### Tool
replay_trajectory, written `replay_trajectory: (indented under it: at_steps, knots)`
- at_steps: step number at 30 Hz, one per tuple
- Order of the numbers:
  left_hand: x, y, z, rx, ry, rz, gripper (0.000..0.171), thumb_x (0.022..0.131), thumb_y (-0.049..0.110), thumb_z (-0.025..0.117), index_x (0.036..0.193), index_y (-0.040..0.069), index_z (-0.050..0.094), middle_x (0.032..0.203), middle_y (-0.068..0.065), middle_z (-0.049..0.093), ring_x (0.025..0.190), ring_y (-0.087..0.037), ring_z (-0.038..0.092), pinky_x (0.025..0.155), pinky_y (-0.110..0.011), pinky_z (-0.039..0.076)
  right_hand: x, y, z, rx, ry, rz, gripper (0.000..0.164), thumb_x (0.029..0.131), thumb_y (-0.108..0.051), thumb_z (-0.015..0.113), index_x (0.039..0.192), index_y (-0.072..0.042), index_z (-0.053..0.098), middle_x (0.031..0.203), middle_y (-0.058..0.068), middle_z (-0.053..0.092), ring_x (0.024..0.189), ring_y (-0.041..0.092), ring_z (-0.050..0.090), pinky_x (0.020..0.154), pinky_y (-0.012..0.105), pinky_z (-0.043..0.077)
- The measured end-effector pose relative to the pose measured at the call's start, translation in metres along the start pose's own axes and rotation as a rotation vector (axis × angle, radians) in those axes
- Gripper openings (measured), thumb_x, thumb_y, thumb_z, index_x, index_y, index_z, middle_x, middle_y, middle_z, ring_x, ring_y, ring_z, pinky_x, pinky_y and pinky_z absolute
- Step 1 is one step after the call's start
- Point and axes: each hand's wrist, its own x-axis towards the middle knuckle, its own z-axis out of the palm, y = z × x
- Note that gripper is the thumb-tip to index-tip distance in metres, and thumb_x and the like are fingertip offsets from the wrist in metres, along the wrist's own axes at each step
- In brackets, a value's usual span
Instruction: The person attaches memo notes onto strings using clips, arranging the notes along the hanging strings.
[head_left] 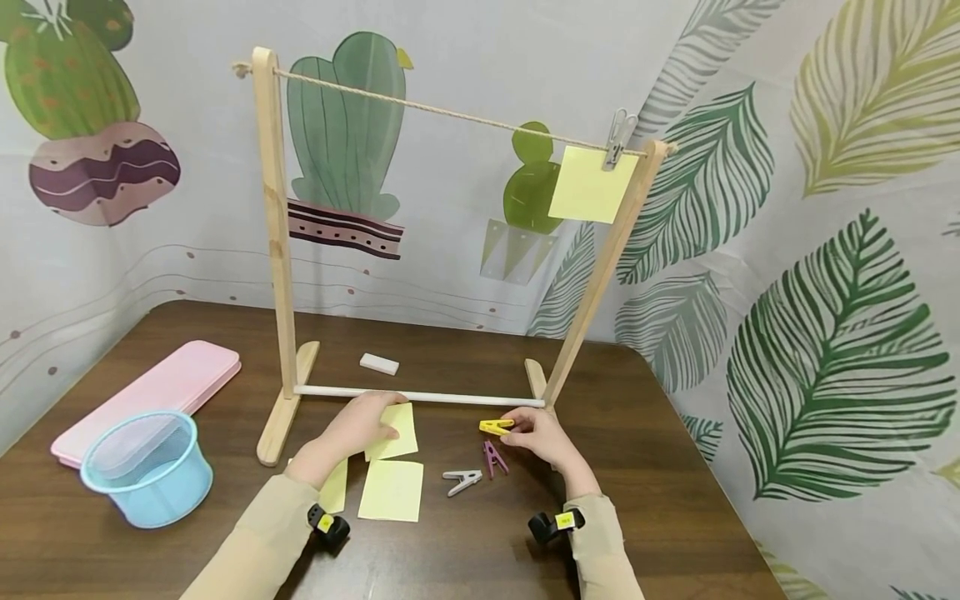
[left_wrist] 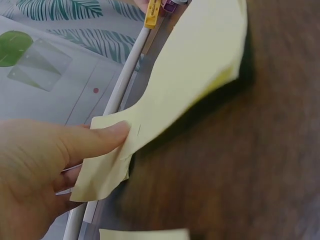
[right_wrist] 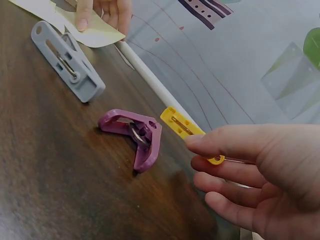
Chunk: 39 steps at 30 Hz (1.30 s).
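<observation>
My left hand (head_left: 358, 427) pinches a yellow sticky note (head_left: 402, 427) between thumb and fingers, near the rack's white crossbar (head_left: 450, 399). In the left wrist view the thumb lies over the paper (left_wrist: 102, 170), with the fingertips behind it. My right hand (head_left: 546, 435) holds a yellow clothespin (head_left: 492, 427) between thumb and fingers, its nose pointing left. Just below that hand, a purple clothespin (head_left: 493, 458) lies on the table, and a grey clothespin (head_left: 462, 480) lies to its left. Two more sticky notes, one in front (head_left: 391, 492) and one partly under the left forearm (head_left: 335, 487), lie nearby.
A wooden rack (head_left: 281, 242) carries a rope (head_left: 442, 111); a grey clip (head_left: 619, 140) holds a yellow note (head_left: 588, 185) at its right end. A blue mesh basket (head_left: 161, 500) and pink case (head_left: 142, 396) stand left. A white block (head_left: 379, 363) lies behind the crossbar.
</observation>
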Motion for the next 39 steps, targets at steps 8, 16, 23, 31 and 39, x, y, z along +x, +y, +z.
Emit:
replay_trajectory:
  at_steps: [8,16,23,31,39]
  knots:
    - [-0.001,0.001,-0.002,0.024,0.123,0.018,0.03,0.09,0.009,0.069,0.119,0.004,0.067,0.119,-0.017,0.068,0.112,-0.036,0.063,0.095,-0.05,0.049,0.0,-0.001,0.001,0.056,0.016,0.031,0.031,0.087,-0.009,0.072,0.112,0.007,0.065,0.105,0.021,0.068,0.09,0.019,0.065,0.073,0.018,0.051]
    - [-0.002,0.002,-0.017,-0.086,0.153,0.007,0.028,0.089,0.01,0.07,0.116,0.004,0.069,0.116,-0.016,0.07,0.107,-0.035,0.066,0.087,-0.048,0.053,0.002,-0.002,0.001,0.123,0.079,0.066,0.037,0.089,-0.006,0.07,0.12,0.01,0.06,0.112,0.026,0.066,0.093,0.017,0.063,0.076,0.017,0.049]
    - [-0.005,0.002,-0.034,-0.185,0.111,-0.012,0.025,0.091,0.01,0.068,0.115,0.005,0.07,0.116,-0.016,0.07,0.109,-0.037,0.065,0.09,-0.051,0.052,-0.007,-0.032,-0.006,0.346,0.081,0.16,0.04,0.09,0.0,0.063,0.125,0.015,0.05,0.105,0.014,0.066,0.085,0.004,0.06,0.079,0.019,0.049]
    - [-0.004,0.0,-0.037,-0.222,0.081,-0.024,0.021,0.091,0.015,0.069,0.108,0.004,0.072,0.102,-0.012,0.073,0.094,-0.028,0.067,0.08,-0.045,0.053,0.0,-0.007,-0.002,0.403,0.101,0.149,0.035,0.089,-0.002,0.065,0.119,0.013,0.053,0.097,-0.001,0.065,0.086,0.006,0.061,0.08,0.019,0.05]
    - [-0.003,-0.001,-0.036,-0.241,0.037,-0.073,0.022,0.089,0.015,0.071,0.107,0.001,0.073,0.098,-0.011,0.074,0.09,-0.025,0.066,0.076,-0.041,0.052,0.001,0.0,0.003,0.453,0.092,0.122,0.036,0.088,-0.003,0.066,0.118,0.012,0.053,0.098,-0.002,0.067,0.088,0.005,0.064,0.083,0.02,0.05]
